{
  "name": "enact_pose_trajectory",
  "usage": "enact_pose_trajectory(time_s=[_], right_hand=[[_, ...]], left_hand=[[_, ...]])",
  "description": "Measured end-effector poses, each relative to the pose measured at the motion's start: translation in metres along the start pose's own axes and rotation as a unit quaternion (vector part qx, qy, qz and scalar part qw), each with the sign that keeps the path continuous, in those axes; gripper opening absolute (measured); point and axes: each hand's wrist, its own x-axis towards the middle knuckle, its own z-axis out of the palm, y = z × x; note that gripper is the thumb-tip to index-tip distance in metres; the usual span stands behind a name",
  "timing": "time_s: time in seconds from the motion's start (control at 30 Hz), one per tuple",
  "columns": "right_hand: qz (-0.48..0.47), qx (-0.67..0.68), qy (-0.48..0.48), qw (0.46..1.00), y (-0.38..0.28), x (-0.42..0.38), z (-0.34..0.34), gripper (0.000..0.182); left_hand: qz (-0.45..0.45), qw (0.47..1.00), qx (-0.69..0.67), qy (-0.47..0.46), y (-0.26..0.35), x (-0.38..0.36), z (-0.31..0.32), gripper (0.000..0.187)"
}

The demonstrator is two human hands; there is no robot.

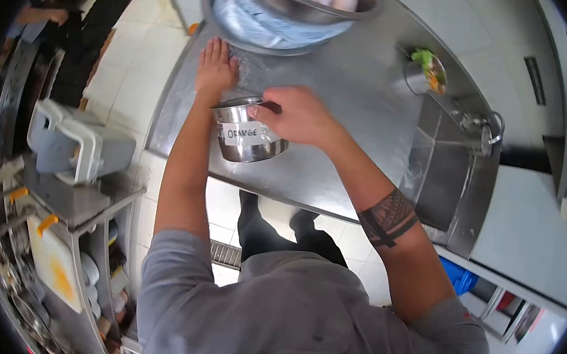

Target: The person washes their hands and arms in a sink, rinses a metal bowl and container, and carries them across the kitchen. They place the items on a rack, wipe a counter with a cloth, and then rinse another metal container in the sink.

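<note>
My right hand (297, 114) grips the top rim of a round steel canister (253, 150) at the near side of the steel table (360, 150). A white label with the handwritten word "ORANGE" is stuck on its side, partly smudged or cut off. The canister's inside is mostly hidden by my hand. My left hand (217, 69) lies flat on the tabletop behind the canister, fingers stretched away from me, holding nothing. Just beyond its fingertips stands a large steel basin (211, 19) with pale blue plastic in it. A second steel bowl (292, 1) with pale pink contents rests on top.
A small steel container (413, 77) with green and orange scraps stands by the back right edge. Right of it is a sink (439, 184) with a tap (470, 122). Grey plastic bins (107, 155) sit on a steel stand at left. Another person's hand (58, 16) shows upper left.
</note>
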Motion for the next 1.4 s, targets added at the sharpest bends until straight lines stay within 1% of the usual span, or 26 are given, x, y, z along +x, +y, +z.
enact_pose_trajectory(time_s=[0.2,0.23,0.27,0.3,0.37,0.4,0.43,0.5,0.6,0.67,0.73,0.8,0.83,0.87,0.9,0.93,0.97,1.0,1.07,1.13,1.17,1.23,1.3,1.33,1.37,1.4], right_hand=[[0.045,0.022,0.028,0.998,0.080,-0.025,-0.036,0.036],[0.046,0.083,0.065,0.993,0.109,-0.027,-0.035,0.039],[0.044,0.144,0.101,0.983,0.124,-0.031,-0.042,0.042],[0.047,0.147,0.109,0.982,0.143,-0.037,-0.053,0.042],[0.140,0.224,0.122,0.957,0.179,-0.059,-0.079,0.046],[0.142,0.228,0.130,0.955,0.194,-0.074,-0.090,0.046],[0.166,0.292,0.156,0.929,0.211,-0.090,-0.101,0.045],[0.213,0.415,0.201,0.861,0.243,-0.127,-0.119,0.042],[0.229,0.469,0.252,0.815,0.310,-0.192,-0.134,0.038],[0.239,0.482,0.307,0.785,0.340,-0.236,-0.148,0.038],[0.275,0.434,0.326,0.794,0.364,-0.280,-0.169,0.036],[0.319,0.381,0.346,0.796,0.389,-0.316,-0.192,0.037],[0.317,0.386,0.346,0.795,0.411,-0.334,-0.202,0.037],[0.336,0.302,0.339,0.825,0.438,-0.350,-0.212,0.039],[0.350,0.215,0.329,0.850,0.454,-0.360,-0.223,0.040],[0.346,0.220,0.327,0.851,0.470,-0.370,-0.234,0.040],[0.349,0.122,0.327,0.870,0.475,-0.378,-0.249,0.041],[0.348,0.022,0.324,0.879,0.478,-0.383,-0.262,0.042],[0.330,-0.031,0.325,0.886,0.473,-0.385,-0.283,0.041],[0.273,-0.080,0.341,0.896,0.479,-0.385,-0.290,0.040],[0.273,-0.076,0.342,0.896,0.487,-0.386,-0.289,0.040],[0.218,-0.184,0.363,0.887,0.506,-0.383,-0.284,0.038],[0.197,-0.189,0.387,0.881,0.517,-0.378,-0.279,0.037],[0.179,-0.195,0.409,0.873,0.522,-0.374,-0.276,0.035],[0.173,-0.194,0.406,0.876,0.527,-0.371,-0.272,0.035],[0.160,-0.192,0.428,0.869,0.533,-0.368,-0.268,0.034]], left_hand=[[0.104,0.994,-0.011,0.019,0.128,-0.024,0.020,0.073],[0.126,0.992,-0.013,0.019,0.149,-0.026,0.034,0.072],[0.140,0.982,-0.009,0.130,0.171,-0.031,0.043,0.072],[0.149,0.980,-0.010,0.130,0.186,-0.026,0.052,0.072],[0.194,0.971,0.083,0.110,0.216,-0.008,0.067,0.073],[0.264,0.961,-0.010,0.075,0.232,0.012,0.059,0.070],[0.272,0.959,-0.008,0.075,0.256,0.032,0.053,0.070],[0.159,0.986,-0.022,-0.038,0.310,0.062,0.051,0.066],[0.213,0.968,-0.077,-0.110,0.380,0.083,0.060,0.068],[0.289,0.952,-0.037,-0.090,0.440,0.057,0.079,0.070],[0.373,0.922,0.025,-0.103,0.497,0.010,0.056,0.068],[0.422,0.881,-0.189,-0.098,0.536,-0.030,0.088,0.067],[0.453,0.853,-0.201,-0.164,0.549,-0.050,0.069,0.066],[0.479,0.820,-0.211,-0.230,0.559,-0.062,0.050,0.065],[0.477,0.823,-0.206,-0.230,0.563,-0.060,0.052,0.065],[0.497,0.826,-0.218,-0.153,0.562,-0.056,0.053,0.063],[0.516,0.822,-0.228,-0.076,0.558,-0.052,0.057,0.061],[0.462,0.852,-0.245,-0.033,0.550,-0.037,0.063,0.056],[0.281,0.922,-0.266,-0.019,0.525,0.001,0.059,0.053],[0.078,0.983,-0.153,0.069,0.512,0.024,0.066,0.053],[0.080,0.983,-0.149,0.069,0.514,0.022,0.077,0.053],[0.092,0.990,0.005,0.111,0.517,0.017,0.098,0.057],[0.152,0.984,-0.088,0.032,0.563,-0.017,0.077,0.058],[0.221,0.971,-0.095,0.014,0.585,-0.038,0.084,0.062],[0.273,0.933,-0.214,-0.100,0.606,-0.060,0.078,0.062],[0.362,0.906,-0.186,-0.120,0.628,-0.080,0.068,0.057]])
